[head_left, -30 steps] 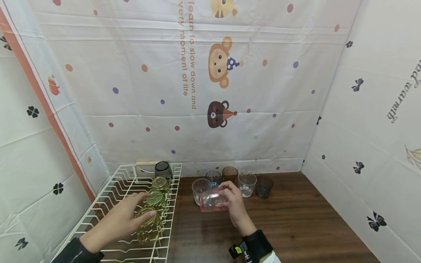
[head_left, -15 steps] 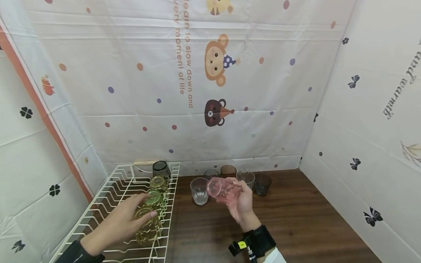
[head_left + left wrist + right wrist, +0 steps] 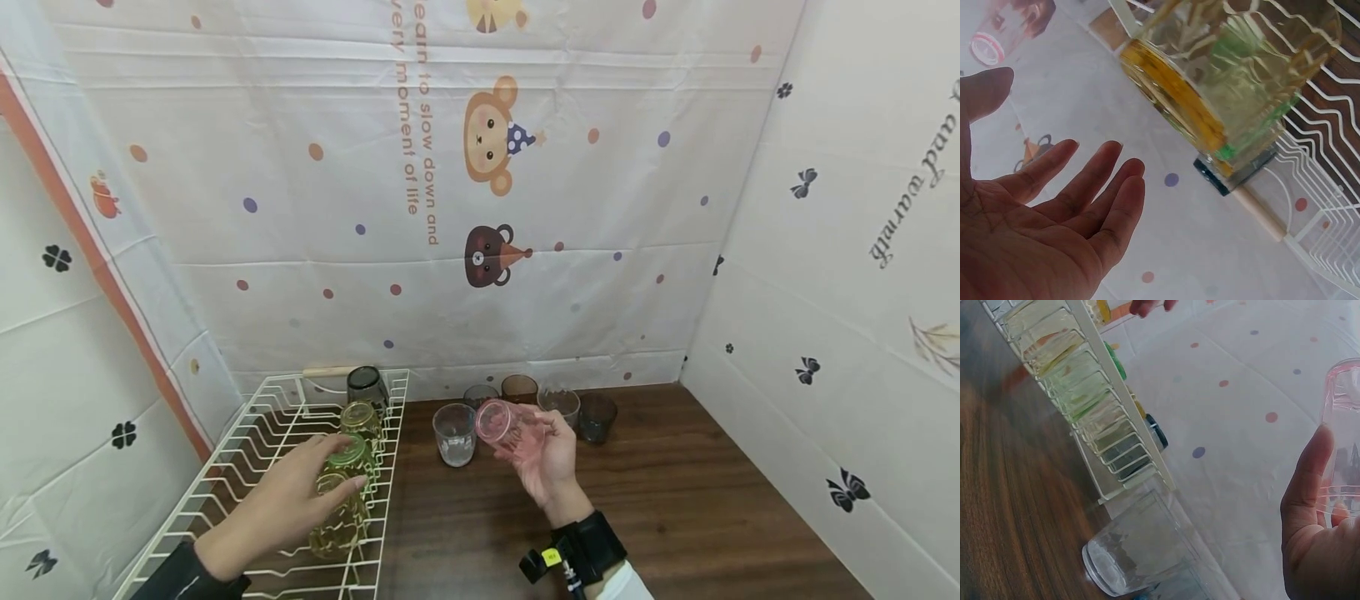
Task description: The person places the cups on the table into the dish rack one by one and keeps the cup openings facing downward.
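Observation:
My right hand (image 3: pixel 546 457) holds a pink glass (image 3: pixel 510 423) above the wooden table (image 3: pixel 675 508), tipped on its side with the mouth facing left. In the right wrist view, my thumb lies along the pink glass (image 3: pixel 1342 437). My left hand (image 3: pixel 300 493) hovers with straight fingers over a yellow glass (image 3: pixel 337 523) that stands upside down in the white wire rack (image 3: pixel 240 475). The left wrist view shows the palm (image 3: pixel 1047 225) open and apart from the yellow glass (image 3: pixel 1222 81).
A green glass (image 3: pixel 352 454), another yellowish glass (image 3: pixel 362 417) and a dark glass (image 3: pixel 365 383) line the rack's right side. A clear glass (image 3: pixel 454 433) and several tinted glasses, among them a dark one (image 3: pixel 597 417), stand by the back wall. Cloth walls enclose three sides.
My right hand has lifted the pink glass off the table and turned it onto its side, mouth to the left. The left hand has stayed by the yellow glass.

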The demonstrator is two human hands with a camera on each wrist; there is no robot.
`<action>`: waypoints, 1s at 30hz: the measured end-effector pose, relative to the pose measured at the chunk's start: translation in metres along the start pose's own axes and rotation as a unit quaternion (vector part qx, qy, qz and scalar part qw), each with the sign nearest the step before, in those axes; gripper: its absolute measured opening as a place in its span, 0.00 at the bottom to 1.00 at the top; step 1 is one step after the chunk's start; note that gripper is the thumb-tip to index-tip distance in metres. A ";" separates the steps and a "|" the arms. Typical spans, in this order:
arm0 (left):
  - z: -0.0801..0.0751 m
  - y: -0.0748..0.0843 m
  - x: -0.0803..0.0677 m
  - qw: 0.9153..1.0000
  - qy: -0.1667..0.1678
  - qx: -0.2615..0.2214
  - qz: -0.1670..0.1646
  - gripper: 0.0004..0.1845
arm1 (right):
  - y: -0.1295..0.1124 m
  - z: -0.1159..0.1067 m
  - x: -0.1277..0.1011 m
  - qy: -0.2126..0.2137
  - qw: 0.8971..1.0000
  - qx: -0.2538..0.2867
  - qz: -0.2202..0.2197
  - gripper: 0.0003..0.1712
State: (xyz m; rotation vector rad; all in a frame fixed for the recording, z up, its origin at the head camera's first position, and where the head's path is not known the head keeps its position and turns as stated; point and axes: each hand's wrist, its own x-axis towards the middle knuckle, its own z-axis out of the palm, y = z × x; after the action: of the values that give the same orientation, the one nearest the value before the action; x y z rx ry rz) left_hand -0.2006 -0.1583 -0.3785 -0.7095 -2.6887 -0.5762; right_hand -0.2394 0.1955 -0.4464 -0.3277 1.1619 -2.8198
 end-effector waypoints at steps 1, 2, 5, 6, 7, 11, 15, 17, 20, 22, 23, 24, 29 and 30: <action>0.000 0.002 0.000 1.000 -0.001 0.001 0.002 0.27 | 0.001 0.000 0.000 0.001 1.000 0.000 0.002 0.33; 0.001 0.005 0.001 1.000 -0.004 0.001 0.002 0.28 | 0.001 0.001 0.000 0.002 1.000 0.000 0.004 0.32; 0.002 0.015 0.004 1.000 -0.017 -0.001 0.005 0.30 | 0.003 0.002 -0.001 -0.007 1.000 -0.004 0.003 0.32; 0.001 0.019 0.004 1.000 -0.023 -0.004 0.004 0.32 | 0.004 0.003 -0.002 -0.012 1.000 -0.006 0.004 0.32; 0.001 0.024 0.006 1.000 -0.027 -0.006 0.008 0.32 | 0.004 0.004 -0.002 -0.019 1.000 -0.008 0.004 0.32; 0.005 0.045 0.009 0.999 -0.012 -0.001 0.043 0.32 | 0.006 0.006 -0.004 -0.042 0.999 -0.016 0.007 0.32; 0.013 0.068 0.015 0.997 0.007 0.007 0.082 0.34 | 0.009 0.007 -0.005 -0.054 0.998 -0.013 0.014 0.32; 0.018 0.078 0.019 0.995 0.012 -0.001 0.098 0.38 | 0.011 0.008 -0.005 -0.060 0.998 -0.014 0.016 0.31; 0.025 0.089 0.028 0.993 0.023 -0.016 0.116 0.45 | 0.013 0.010 -0.006 -0.065 0.998 -0.014 0.024 0.29; 0.030 0.094 0.035 0.991 0.031 -0.024 0.124 0.47 | 0.015 0.012 -0.005 -0.066 0.997 -0.017 0.028 0.28; 0.032 0.097 0.038 0.991 0.034 -0.027 0.127 0.48 | 0.015 0.013 -0.006 -0.068 0.997 -0.017 0.031 0.28; 0.034 0.098 0.041 0.991 0.035 -0.031 0.128 0.48 | 0.015 0.014 -0.006 -0.071 0.997 -0.015 0.034 0.28; 0.044 0.103 0.050 0.992 0.015 -0.051 0.114 0.47 | 0.019 0.022 -0.008 -0.103 0.994 -0.010 0.045 0.31; 0.045 0.104 0.051 0.992 0.011 -0.056 0.111 0.47 | 0.020 0.023 -0.008 -0.109 0.993 -0.010 0.047 0.31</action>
State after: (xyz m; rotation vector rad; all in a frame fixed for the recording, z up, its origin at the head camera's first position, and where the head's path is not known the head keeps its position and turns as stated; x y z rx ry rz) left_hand -0.1970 -0.0347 -0.3676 -1.0112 -2.5264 -0.6762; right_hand -0.2267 0.1669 -0.4456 -0.5512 1.1282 -2.6141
